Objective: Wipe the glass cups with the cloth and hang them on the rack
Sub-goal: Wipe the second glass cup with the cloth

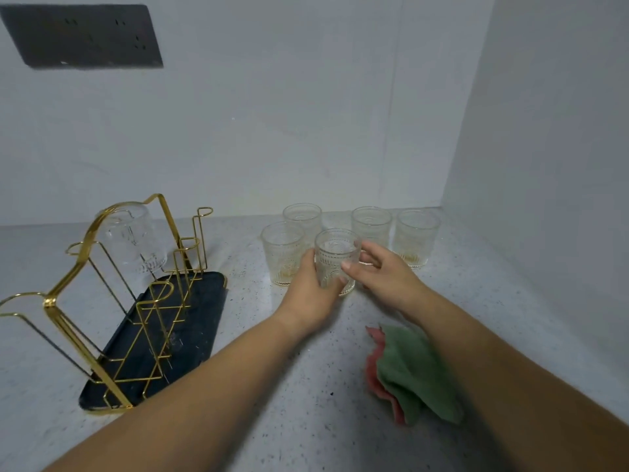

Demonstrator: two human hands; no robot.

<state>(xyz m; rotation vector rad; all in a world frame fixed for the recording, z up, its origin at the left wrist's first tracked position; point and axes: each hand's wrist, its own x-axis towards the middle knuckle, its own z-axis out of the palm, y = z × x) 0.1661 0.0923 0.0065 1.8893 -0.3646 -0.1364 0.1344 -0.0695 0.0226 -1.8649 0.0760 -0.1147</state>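
While our left hand [308, 289] grips the upright cup [335, 258] and our right hand [381, 272] pinches its rim, the cloth [413, 373] lies nearer our right on the counter [272, 386].

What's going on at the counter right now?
A person's left hand grips the nearest glass cup, with the right hand touching its other side. Four more cups stand behind. One cup already hangs upside down on the gold rack. The cloth lies unused on the counter.

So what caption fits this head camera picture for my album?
Both hands, left and right, hold one glass cup beside the gold rack.
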